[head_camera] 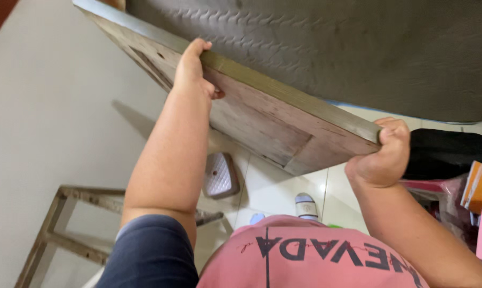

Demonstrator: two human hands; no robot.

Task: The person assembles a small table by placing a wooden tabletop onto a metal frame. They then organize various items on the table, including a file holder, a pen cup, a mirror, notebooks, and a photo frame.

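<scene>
Head view: grey quilted mattress point(331, 48) sits right behind the board; wooden frame point(65, 218) leans at the wall lower left, slipper point(306, 205) and grey pad point(221, 175) on the tiled floor below. Wooden board point(262, 114) is lifted off the floor, long axis running upper left to lower right, face tilted toward the person. Left hand point(194, 66) clamps its top edge, right hand point(386, 152) wraps the lower-right corner.

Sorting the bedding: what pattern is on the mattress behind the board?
The grey mattress has a quilted wavy stitch pattern, seen in the head view.
</scene>
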